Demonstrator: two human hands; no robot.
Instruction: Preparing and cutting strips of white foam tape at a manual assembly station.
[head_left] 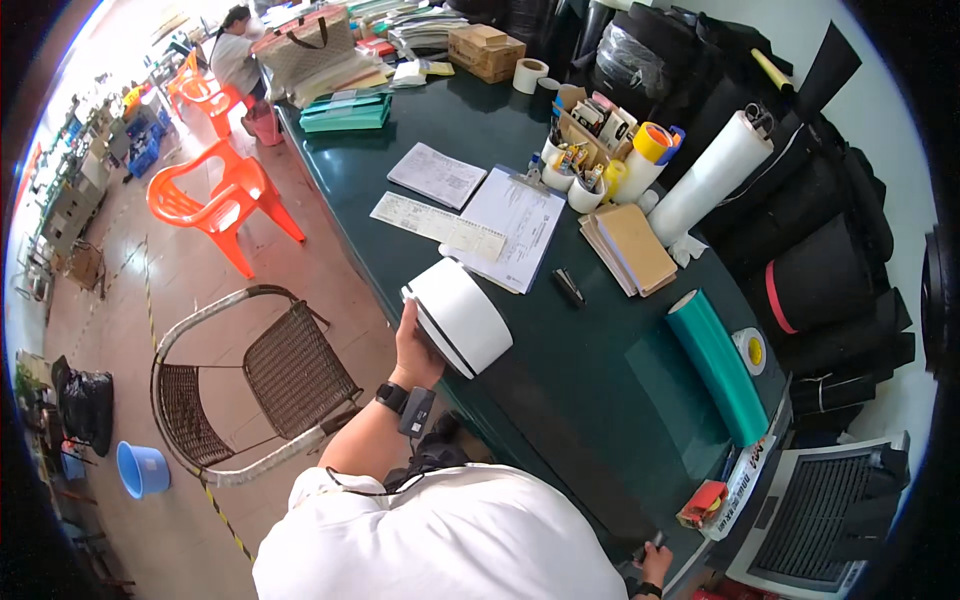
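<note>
Head view: your left grip is closed on the left side of a white drum-shaped roll, fingers and palm set against its end. The roll is broad and squat, its curved side smooth, plain and bright. One thin black line rings it close to the end you hold, with a narrow white rim beyond that line. No dent or tear can be made out on the visible face. It sits tilted at the left edge of the dark green worktop; whether it bears on the surface cannot be told.

Your right grip, at the lower right edge, is curled around a small dark object, whose kind cannot be determined. Between your two hands a dark strip lies along the worktop; whether it joins the roll is unclear.

Just beyond the roll lie a clipboard with papers and a black stapler. Farther right are brown-covered pads, a green roll and a red tape dispenser. On the floor to your left stand a wicker chair and, farther off, an orange plastic chair.
</note>
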